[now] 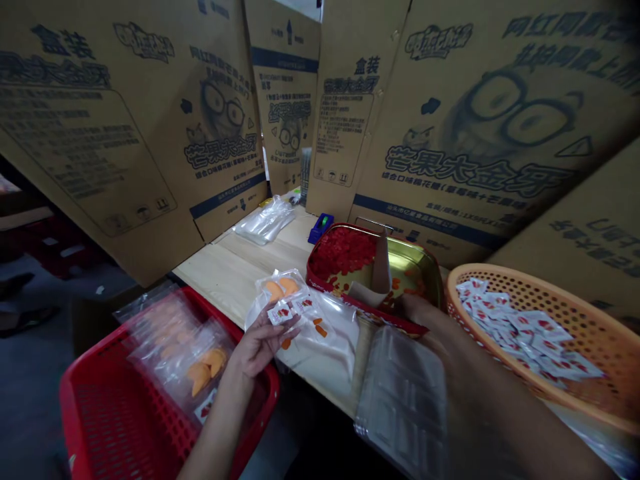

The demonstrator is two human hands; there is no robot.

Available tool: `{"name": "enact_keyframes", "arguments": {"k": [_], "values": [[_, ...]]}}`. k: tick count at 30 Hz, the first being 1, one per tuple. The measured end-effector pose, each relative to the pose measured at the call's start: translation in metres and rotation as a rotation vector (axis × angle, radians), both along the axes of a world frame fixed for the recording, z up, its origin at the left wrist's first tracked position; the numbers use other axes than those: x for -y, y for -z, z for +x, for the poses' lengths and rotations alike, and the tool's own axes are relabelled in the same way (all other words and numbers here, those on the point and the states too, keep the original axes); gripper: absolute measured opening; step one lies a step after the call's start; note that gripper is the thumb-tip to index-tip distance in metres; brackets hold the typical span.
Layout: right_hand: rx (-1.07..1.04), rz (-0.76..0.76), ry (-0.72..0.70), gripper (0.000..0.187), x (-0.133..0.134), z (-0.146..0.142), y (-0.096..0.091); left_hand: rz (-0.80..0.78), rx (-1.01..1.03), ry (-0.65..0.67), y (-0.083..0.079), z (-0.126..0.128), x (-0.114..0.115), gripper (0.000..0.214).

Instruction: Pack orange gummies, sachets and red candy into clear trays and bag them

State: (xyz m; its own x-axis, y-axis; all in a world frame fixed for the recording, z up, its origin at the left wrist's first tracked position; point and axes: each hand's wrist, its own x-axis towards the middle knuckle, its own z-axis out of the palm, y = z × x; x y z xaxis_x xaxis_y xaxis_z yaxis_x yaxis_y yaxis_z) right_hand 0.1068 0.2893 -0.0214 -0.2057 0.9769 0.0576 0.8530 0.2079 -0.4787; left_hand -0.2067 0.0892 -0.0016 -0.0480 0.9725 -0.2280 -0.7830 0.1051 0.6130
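My left hand (261,343) has its fingers closed at small white sachets with red print (280,313), over the near edge of the table. Just beyond the fingertips lies a clear plastic package (257,297) with large orange pieces (283,288) in it. Small orange bits (320,327) show on the clear film beside it. My right hand (423,313) reaches over the near right rim of a red tin with a gold inside (413,253); its fingers are mostly hidden there. Red pieces (345,250) fill the tin's left part, a cardboard divider (381,267) stands in the middle, and some orange bits lie right.
A red basket (100,373) with filled clear bags (170,340) stands at lower left. An orange basket (540,310) of white sachets is at right. Clear trays (405,393) lie at the near edge. Plastic bags (265,220) and a blue object (321,228) lie before tall cartons (450,120).
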Motion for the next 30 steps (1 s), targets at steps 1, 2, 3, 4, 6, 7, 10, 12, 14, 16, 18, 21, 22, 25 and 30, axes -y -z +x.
{"name": "enact_keyframes", "arguments": {"k": [1, 2, 3, 4, 6, 7, 10, 12, 14, 16, 18, 21, 22, 25, 30], "values": [[0.036, -0.039, -0.003, 0.026, 0.0, 0.003, -0.003, 0.005, 0.004, -0.002, 0.0, 0.0, -0.001, 0.062], [0.079, -0.066, -0.001, 0.025, -0.001, 0.005, -0.009, 0.008, 0.008, -0.005, 0.0, 0.0, -0.002, 0.062], [0.122, -0.075, 0.006, 0.023, -0.001, 0.006, -0.017, 0.008, 0.012, -0.007, 0.0, 0.0, -0.004, 0.062], [0.155, -0.061, 0.017, 0.02, 0.0, 0.004, -0.026, 0.004, 0.012, -0.009, 0.0, 0.0, -0.005, 0.061], [0.197, 0.0, 0.03, 0.014, 0.008, -0.008, -0.05, -0.004, 0.002, -0.019, 0.0, 0.0, -0.008, 0.06], [0.193, 0.034, 0.008, 0.012, 0.015, -0.019, -0.063, -0.007, -0.006, -0.025, -0.001, 0.0, -0.01, 0.06], [0.027, 0.054, -0.298, 0.008, 0.051, -0.063, -0.096, -0.006, -0.015, -0.034, 0.0, 0.001, -0.014, 0.059], [-0.058, 0.045, -0.549, 0.006, 0.081, -0.095, -0.108, -0.001, -0.01, -0.028, 0.001, 0.003, -0.015, 0.057], [-0.071, 0.062, -0.746, 0.004, 0.109, -0.122, -0.109, 0.012, -0.01, -0.026, 0.002, 0.005, -0.016, 0.056], [-0.059, 0.05, -0.878, 0.009, 0.126, -0.14, -0.104, 0.029, -0.01, -0.034, 0.002, 0.007, -0.016, 0.057], [-0.051, 0.029, -0.949, 0.011, 0.131, -0.149, -0.098, 0.034, -0.007, -0.041, 0.001, 0.007, -0.016, 0.06], [-0.099, 0.062, -0.9, 0.014, 0.109, -0.15, -0.094, 0.025, 0.0, -0.03, -0.002, 0.004, -0.015, 0.062], [-0.117, 0.09, -0.842, 0.016, 0.095, -0.147, -0.094, 0.023, 0.002, -0.029, -0.002, 0.002, -0.014, 0.062], [-0.012, 0.149, -0.595, 0.017, 0.041, -0.136, -0.094, 0.018, 0.002, -0.047, -0.003, -0.002, -0.013, 0.058], [0.345, -0.048, -0.397, 0.016, -0.04, -0.116, -0.073, 0.006, 0.002, -0.06, -0.003, -0.006, -0.01, 0.058]]}}
